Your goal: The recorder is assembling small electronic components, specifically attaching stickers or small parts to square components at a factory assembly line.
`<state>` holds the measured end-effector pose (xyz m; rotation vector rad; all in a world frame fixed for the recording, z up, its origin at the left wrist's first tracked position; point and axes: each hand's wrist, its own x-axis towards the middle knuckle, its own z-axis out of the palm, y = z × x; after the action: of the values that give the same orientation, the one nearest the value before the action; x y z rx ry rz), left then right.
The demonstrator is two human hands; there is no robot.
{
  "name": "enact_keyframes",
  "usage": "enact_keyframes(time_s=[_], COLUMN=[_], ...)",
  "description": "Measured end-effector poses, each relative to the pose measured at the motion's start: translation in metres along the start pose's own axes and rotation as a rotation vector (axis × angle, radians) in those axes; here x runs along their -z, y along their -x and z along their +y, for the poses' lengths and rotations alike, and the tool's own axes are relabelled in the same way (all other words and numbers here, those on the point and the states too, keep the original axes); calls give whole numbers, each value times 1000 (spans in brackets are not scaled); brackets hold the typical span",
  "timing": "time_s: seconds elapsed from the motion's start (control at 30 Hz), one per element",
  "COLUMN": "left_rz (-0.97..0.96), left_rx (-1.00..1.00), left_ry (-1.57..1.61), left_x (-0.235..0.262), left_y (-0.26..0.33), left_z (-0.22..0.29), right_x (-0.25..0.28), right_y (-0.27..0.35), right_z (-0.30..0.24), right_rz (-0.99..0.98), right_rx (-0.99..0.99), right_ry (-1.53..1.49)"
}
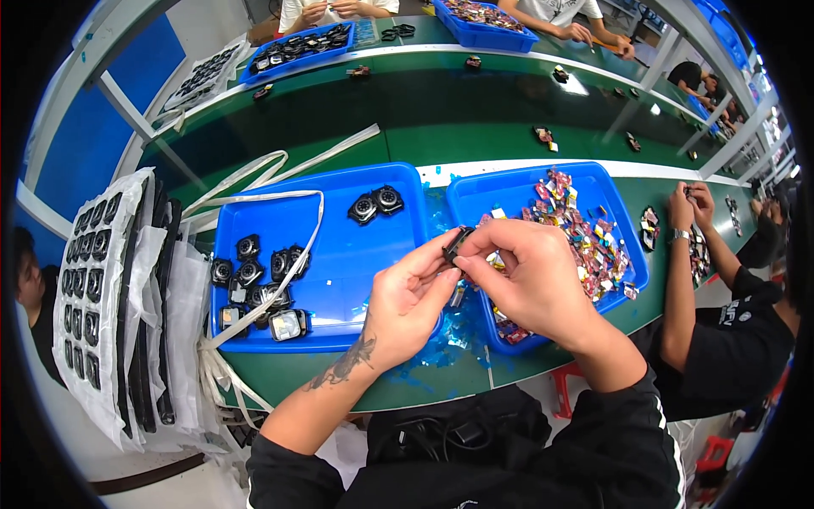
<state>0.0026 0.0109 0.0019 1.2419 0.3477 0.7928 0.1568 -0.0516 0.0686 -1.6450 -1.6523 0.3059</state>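
Both my hands meet above the gap between two blue trays, closed on a small black smartwatch case (459, 243). My left hand (409, 307) grips it from the left, while the thumb and fingers of my right hand (532, 270) pinch its near side. Fingers cover much of the case. Below and left is the left blue tray (356, 293), with several black watch cases (248, 271) at its left and a pair (376, 204) near the far right corner. Under my right hand, the right blue tray (634, 246) carries a heap of small red, yellow and silver parts (585, 242).
Blue film scraps (441, 343) litter the green table between the trays. White straps (318, 212) cross the left tray. Stacked foam trays of watch cases (89, 280) stand at left. Beyond runs a green conveyor (458, 106) with scattered parts. A co-worker's hands (691, 204) work at right.
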Motion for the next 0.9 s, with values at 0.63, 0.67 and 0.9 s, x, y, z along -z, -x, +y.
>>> enact_keyframes(time_s=[0.63,0.67,0.9], left_rz=[91,54,-8], left_rx=[-40,-50,-284], left_ry=[7,-43,-578], left_x=[2,2,4], left_y=[-3,-3,-2], left_z=[-2,0,8], right_x=[-2,-2,0], right_y=[29,29,30], right_z=[24,24,26], right_rz=[-92,-90,-73], right_rx=[-198,-198,-333], right_ry=[-435,-435,-778])
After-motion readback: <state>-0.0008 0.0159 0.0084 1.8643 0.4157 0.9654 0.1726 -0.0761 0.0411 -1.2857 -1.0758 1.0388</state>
